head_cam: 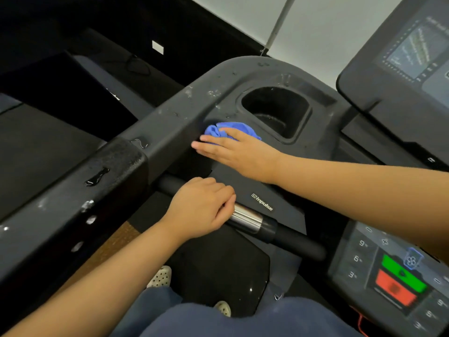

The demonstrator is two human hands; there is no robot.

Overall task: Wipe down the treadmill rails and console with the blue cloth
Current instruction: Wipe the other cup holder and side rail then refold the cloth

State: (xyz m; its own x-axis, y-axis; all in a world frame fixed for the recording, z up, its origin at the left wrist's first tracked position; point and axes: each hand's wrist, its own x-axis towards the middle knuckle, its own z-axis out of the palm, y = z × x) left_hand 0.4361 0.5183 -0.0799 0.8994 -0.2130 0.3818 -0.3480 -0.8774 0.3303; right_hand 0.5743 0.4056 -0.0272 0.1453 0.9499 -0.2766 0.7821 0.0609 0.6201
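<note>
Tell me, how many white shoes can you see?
2. One shoe near the bottom middle, the other shoe lower and to its right. Both are partly hidden.

Matt dark-grey plastic on the side rail (155,132), finely textured, flecked with white residue and wet droplets. Same matt plastic around the cup holder (315,110). Soft, crumpled fabric for the blue cloth (229,128). Shiny, smooth metal on the sleeve (246,218) of the grip bar (301,244); matt black elsewhere. Glossy, smooth facing on the keypad (359,261), near right. Glossy black on the hood (218,263).
</note>
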